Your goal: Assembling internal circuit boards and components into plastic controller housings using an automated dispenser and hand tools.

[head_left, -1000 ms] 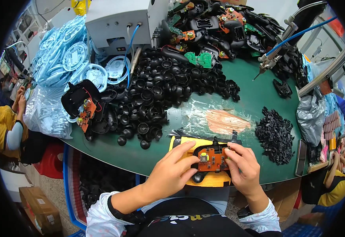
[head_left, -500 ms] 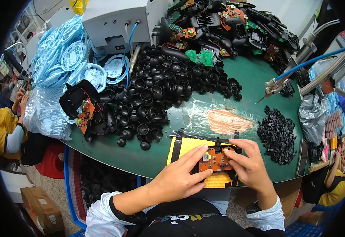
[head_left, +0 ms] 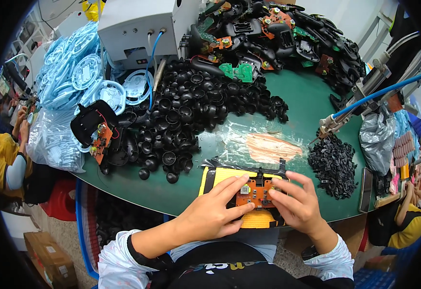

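left hand (head_left: 209, 212): flat, palm down on the near edge of the yellow holder (head_left: 222, 176), fingers stretched out so the tips press the left end of the orange circuit board (head_left: 260, 192); pressing, not gripping.
right hand (head_left: 294, 204): fingers spread and slightly curled, tips resting on the board's right end; nothing is closed inside it.
circuit board: seated in the holder at the near edge of the green table (head_left: 297, 96), between both hands.
handling: probably light, thin and stiff, with small raised parts that could break; best held by its outer ends, as the fingers do now, not by the parts on top.
hidden: the board's lower edge and most of the holder lie under the palms; how the board is fixed cannot be seen.
plastic bag (head_left: 261, 144): clear, just beyond the holder, something pinkish inside, too blurred to tell.
small black parts (head_left: 334, 164): a loose heap to the right.
black caps (head_left: 191, 113): a big pile farther back.
far rim: black shells (head_left: 278, 29) with boards, bent by the lens, hard to make out.
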Available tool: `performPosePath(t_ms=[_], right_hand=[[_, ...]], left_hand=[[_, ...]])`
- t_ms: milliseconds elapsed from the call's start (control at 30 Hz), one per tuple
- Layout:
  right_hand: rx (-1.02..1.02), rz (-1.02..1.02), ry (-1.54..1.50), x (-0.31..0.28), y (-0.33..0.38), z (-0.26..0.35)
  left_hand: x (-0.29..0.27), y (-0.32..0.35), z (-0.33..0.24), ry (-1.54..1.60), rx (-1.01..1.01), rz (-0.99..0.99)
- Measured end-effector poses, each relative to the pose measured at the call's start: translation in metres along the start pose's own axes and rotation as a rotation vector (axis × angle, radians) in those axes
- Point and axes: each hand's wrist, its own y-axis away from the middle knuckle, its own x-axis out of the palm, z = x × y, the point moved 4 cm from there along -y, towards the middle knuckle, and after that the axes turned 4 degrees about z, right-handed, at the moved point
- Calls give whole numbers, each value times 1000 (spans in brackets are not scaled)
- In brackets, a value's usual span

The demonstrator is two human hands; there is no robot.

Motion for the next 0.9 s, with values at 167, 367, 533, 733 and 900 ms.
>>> performPosePath(t_ms=[167, 367, 533, 733, 900], right_hand=[[-3, 146, 71, 11, 1, 11], [109, 328, -203, -3, -20, 0], [195, -23, 140, -10, -65, -60], [321, 8, 386, 24, -88, -141], [490, 50, -225, -5, -67, -89]], left_hand=[[-2, -2, -2, 20, 8, 9], [-4, 0, 1, 34, 23, 58], [-22, -7, -12, -22, -19, 125], [-69, -44, 19, -284, -102, -283], [-87, -75, 60, -724, -149, -366]])
